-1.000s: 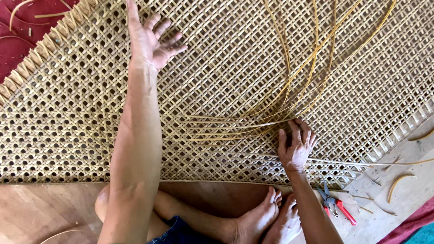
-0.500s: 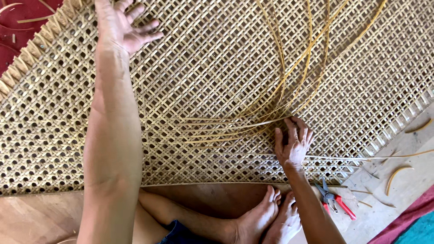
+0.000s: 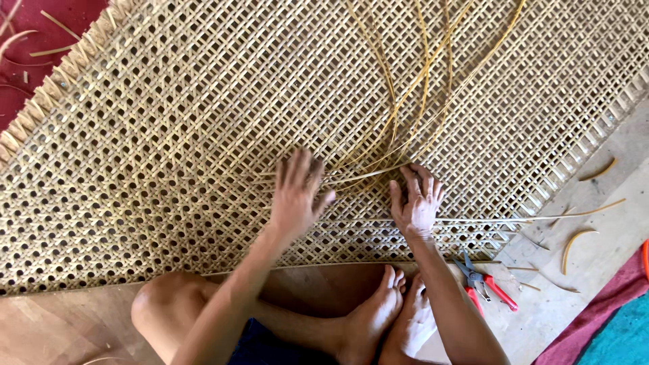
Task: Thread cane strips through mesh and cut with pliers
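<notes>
While the person sits cross-legged at its near edge, these are the things in view:

Woven cane mat (image 3: 169, 135): open lattice, spread flat and covering most of the floor, far edge out of sight.

Floor (image 3: 595, 250): bare boards along the mat's near edge and right corner, with short cane offcuts scattered there.

Loose cane strips (image 3: 412, 101): several long yellow strands curving from the far edge down to the near middle of the mat, meeting between the two hands.

Left hand (image 3: 297, 192): palm down on the mat, fingers spread and released, fingertips touching the weave beside the strip ends; grasping nothing.

Right hand (image 3: 416, 199): just right of the left, fingers loosely curled, pressing down on the strips; whether it pinches one I cannot tell.

Red-handled pliers (image 3: 483, 284): on the floor near the right forearm, untouched.
</notes>
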